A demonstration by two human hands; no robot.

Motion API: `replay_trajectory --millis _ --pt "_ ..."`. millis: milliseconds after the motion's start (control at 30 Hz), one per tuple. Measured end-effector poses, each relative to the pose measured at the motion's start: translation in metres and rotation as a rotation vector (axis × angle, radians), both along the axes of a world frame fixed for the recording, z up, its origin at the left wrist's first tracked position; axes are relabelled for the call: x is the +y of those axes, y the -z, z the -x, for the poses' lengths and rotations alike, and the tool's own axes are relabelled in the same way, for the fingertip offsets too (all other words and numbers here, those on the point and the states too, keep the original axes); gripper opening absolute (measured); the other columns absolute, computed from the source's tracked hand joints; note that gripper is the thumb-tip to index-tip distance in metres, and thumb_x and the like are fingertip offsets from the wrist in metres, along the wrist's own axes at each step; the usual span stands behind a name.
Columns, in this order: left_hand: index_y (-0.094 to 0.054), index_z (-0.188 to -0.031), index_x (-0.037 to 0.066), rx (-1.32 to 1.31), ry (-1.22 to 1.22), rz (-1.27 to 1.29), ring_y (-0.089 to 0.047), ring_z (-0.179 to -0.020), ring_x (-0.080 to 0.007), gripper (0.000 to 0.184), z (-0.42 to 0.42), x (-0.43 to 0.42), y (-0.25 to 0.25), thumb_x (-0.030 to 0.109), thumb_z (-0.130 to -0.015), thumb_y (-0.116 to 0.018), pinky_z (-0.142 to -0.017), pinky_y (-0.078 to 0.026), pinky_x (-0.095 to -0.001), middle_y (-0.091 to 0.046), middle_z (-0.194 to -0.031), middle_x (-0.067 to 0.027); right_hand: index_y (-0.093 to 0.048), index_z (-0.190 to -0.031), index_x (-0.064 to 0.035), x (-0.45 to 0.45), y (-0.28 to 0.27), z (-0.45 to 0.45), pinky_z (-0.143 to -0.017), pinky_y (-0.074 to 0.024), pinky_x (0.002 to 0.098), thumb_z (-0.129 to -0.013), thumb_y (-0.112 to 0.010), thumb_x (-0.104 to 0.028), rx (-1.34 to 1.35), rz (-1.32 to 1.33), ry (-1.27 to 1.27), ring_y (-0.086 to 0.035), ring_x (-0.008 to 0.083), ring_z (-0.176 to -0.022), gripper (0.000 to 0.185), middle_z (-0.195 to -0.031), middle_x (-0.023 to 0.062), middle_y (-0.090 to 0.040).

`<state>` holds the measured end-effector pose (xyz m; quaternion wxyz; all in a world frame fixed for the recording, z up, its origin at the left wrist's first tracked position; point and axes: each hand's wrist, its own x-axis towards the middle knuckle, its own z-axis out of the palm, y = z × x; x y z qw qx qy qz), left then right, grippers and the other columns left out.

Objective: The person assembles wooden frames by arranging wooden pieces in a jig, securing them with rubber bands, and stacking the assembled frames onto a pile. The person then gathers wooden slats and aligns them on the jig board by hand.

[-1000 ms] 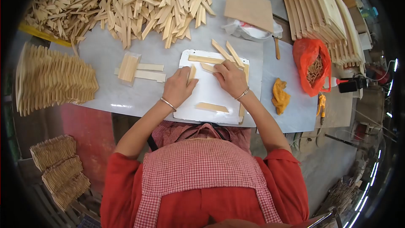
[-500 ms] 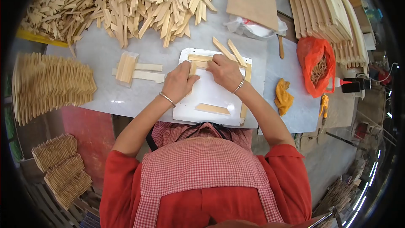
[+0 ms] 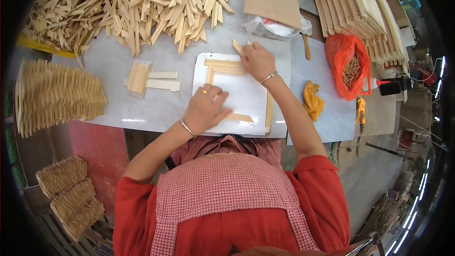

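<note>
A white board [image 3: 251,97] lies on the table in front of me. Along its far edge and left side sit pale wooden strips [image 3: 227,70], joined at a corner; another strip [image 3: 269,109] runs down the right side. My left hand [image 3: 206,109] is over the board's left part, fingers apart and holding nothing, close to a short angled-end strip [image 3: 240,118]. Beyond the board's far right corner, my right hand [image 3: 258,61] has its fingers curled on a loose wooden strip [image 3: 237,46]; the fingertips are partly hidden.
A big pile of angled wooden strips [image 3: 142,4] covers the far left. Stacked strips [image 3: 61,95] stand at the left edge. A taped wood block [image 3: 140,78] lies left of the board. At right are a yellow cloth [image 3: 313,100], a red bag [image 3: 348,66] and a brown panel [image 3: 272,2].
My left hand has let go of the corner strips and drawn back toward me, fingers spreading. My right hand has moved from the far frame strip out to the loose strips beyond the board.
</note>
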<state>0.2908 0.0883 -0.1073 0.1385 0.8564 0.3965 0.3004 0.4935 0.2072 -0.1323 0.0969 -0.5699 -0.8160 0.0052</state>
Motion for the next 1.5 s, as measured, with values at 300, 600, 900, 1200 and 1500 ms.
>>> replay_trajectory --millis 300,600,900,1200,1500 --pt "-0.06 -0.088 0.003 0.084 0.117 0.008 -0.051 -0.081 -0.0235 0.021 -0.007 -0.02 0.014 0.015 -0.073 -0.067 -0.074 -0.041 -0.0352 -0.052 -0.082 -0.0072 -0.059 -0.102 -0.0042 -0.122 -0.029 -0.032 -0.059 -0.0499 0.0383 -0.079 -0.063 -0.019 0.446 0.19 0.256 -0.061 0.0271 -0.067 0.027 -0.082 0.0119 -0.06" --pt "-0.063 -0.09 0.004 0.089 0.059 -0.029 -0.051 -0.082 -0.0236 0.021 0.005 -0.012 0.012 0.013 -0.072 -0.07 -0.074 -0.04 -0.0365 -0.054 -0.084 -0.006 -0.052 -0.108 -0.0008 -0.117 -0.01 -0.002 -0.059 -0.0508 0.0414 -0.079 -0.063 -0.018 0.476 0.242 0.237 -0.061 0.0324 -0.065 0.036 -0.082 0.0171 -0.061" --pt "-0.062 -0.089 0.004 0.072 0.034 -0.039 -0.051 -0.083 -0.0241 0.019 0.008 -0.009 0.013 0.013 -0.073 -0.069 -0.074 -0.04 -0.0362 -0.055 -0.087 -0.0066 -0.049 -0.107 0.0007 -0.111 -0.011 0.001 -0.059 -0.051 0.0425 -0.08 -0.063 -0.019 0.467 0.276 0.248 -0.062 0.0361 -0.067 0.036 -0.084 0.0209 -0.061" --pt "-0.062 -0.097 0.004 0.077 0.028 -0.013 -0.051 -0.087 -0.0251 0.028 0.012 -0.002 0.013 0.016 -0.073 -0.07 -0.076 -0.04 -0.0378 -0.056 -0.094 -0.0078 -0.052 -0.109 0.001 -0.109 -0.018 0.001 -0.06 -0.0515 0.0394 -0.08 -0.067 -0.02 0.555 0.331 0.261 -0.062 0.033 -0.063 0.039 -0.081 0.0174 -0.062" --pt "-0.056 -0.117 0.003 0.031 -0.042 0.063 -0.05 -0.111 -0.0288 0.052 0.052 -0.001 0.016 0.022 -0.071 -0.073 -0.091 -0.039 -0.0397 -0.056 -0.117 -0.0109 -0.058 -0.11 -0.0036 -0.139 -0.023 -0.036 -0.075 -0.0499 0.0351 -0.073 -0.072 -0.011 0.45 0.156 -0.227 -0.059 0.0281 -0.087 0.04 -0.099 0.012 -0.058"
